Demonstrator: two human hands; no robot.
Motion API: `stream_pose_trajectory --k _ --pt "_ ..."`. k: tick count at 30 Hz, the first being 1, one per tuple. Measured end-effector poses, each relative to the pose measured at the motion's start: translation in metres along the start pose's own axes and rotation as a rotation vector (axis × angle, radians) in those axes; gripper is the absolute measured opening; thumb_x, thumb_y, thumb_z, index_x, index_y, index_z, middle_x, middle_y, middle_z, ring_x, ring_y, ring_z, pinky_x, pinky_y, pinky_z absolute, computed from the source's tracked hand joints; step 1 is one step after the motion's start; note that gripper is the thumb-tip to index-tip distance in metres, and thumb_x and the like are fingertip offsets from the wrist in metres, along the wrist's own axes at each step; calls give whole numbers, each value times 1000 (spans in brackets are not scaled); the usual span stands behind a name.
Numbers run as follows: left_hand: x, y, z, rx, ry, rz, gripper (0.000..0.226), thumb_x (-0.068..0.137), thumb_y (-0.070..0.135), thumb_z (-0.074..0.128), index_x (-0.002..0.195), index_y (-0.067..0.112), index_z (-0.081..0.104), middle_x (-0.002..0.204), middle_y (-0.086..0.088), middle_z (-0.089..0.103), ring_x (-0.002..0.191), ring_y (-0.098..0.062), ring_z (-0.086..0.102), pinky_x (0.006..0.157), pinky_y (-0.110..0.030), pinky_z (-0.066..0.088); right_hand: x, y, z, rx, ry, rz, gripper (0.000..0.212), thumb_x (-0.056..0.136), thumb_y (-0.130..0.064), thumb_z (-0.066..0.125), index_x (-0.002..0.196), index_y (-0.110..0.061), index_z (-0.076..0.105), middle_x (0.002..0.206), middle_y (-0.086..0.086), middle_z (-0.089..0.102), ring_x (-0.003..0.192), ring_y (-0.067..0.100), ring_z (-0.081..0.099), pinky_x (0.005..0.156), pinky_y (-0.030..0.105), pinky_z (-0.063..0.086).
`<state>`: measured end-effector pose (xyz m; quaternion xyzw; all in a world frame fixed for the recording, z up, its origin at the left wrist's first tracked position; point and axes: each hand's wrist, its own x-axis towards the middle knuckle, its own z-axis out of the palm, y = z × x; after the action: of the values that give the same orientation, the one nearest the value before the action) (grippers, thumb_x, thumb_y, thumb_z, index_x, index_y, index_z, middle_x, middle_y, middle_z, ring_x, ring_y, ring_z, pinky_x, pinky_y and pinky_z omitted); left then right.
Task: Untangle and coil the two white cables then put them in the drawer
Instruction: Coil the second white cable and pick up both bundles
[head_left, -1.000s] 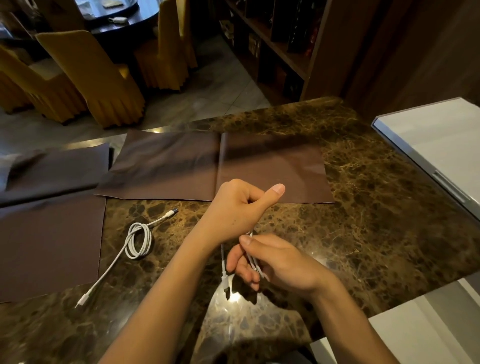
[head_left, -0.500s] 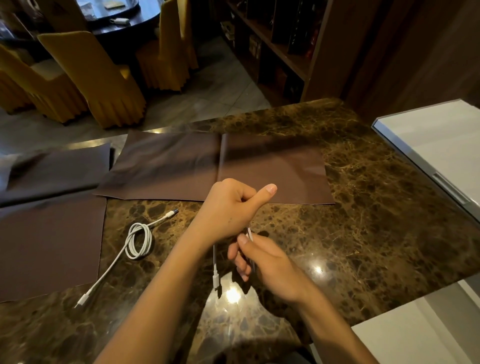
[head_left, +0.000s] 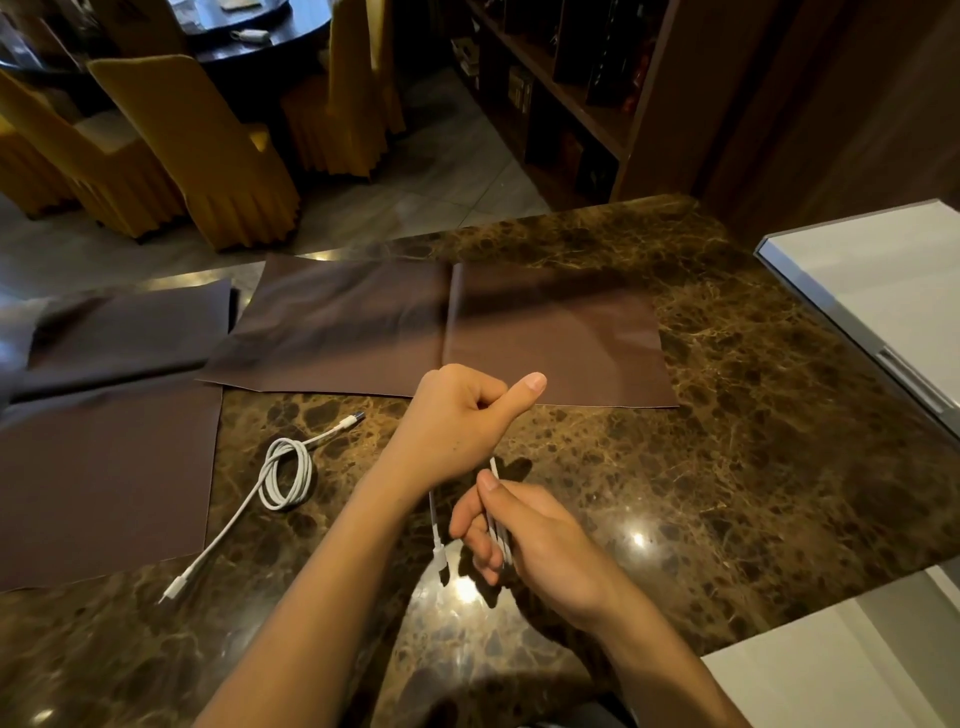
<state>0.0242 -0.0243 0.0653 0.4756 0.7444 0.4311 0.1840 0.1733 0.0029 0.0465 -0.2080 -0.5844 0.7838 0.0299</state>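
I am holding the second white cable (head_left: 497, 512) between both hands above the marble table (head_left: 727, 415), its strands running near-vertical; the left hand (head_left: 457, 421) is clenching the upper part, the right hand (head_left: 524, 540) pinching below (coil apparently inside the fist). The first cable (head_left: 284, 480) is lying to the left, nearer my left hand.

Marble top (head_left: 753, 467) right of both hands lies bare. Left side obstructed: coiled cable (head_left: 283, 473) and brown mats (head_left: 104, 478). White cabinet (head_left: 883, 291) bounds far right.

head view | looks forward-down | close over marble counter (head_left: 727, 467)
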Motion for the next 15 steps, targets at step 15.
stream_pose_trajectory --k 15 --pt "-45 3 34 -425 91 -113 63 99 50 42 45 19 47 41 1 40 38 -14 36 47 -31 35 -5 -109 -26 475 -12 -414 43 104 -30 35 72 -12 57 57 -2 41 52 12 36 50 26 36"
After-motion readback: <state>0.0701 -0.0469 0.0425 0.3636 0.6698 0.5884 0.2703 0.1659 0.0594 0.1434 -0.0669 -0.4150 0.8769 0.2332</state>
